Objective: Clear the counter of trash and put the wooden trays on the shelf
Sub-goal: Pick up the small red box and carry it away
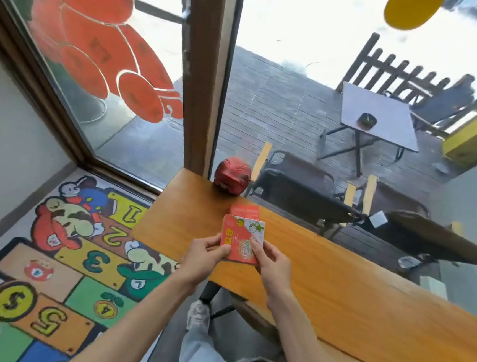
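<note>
Two hands met over the near end of the wooden desk (337, 290), both closed on the same red and white carton (240, 240). The left hand (203, 254) pinched its left edge with thumb on the front face, and the right hand (273, 260) pinched its lower right corner. The carton stood tilted, lifted just above the desk top. Right behind the carton lay a second red packet (244, 211), flat on the desk, and further behind that, near the window post, sat a crumpled red paper ball (232, 178). No wooden trays and no shelf were visible from where I stood, nor any bin.

It looked like the trash-clearing step, with the carton being gathered up first. The next move, I judged, called for freeing one hand so the packet behind the carton and the paper ball beyond it could be collected too, then carrying the lot off the desk.
</note>
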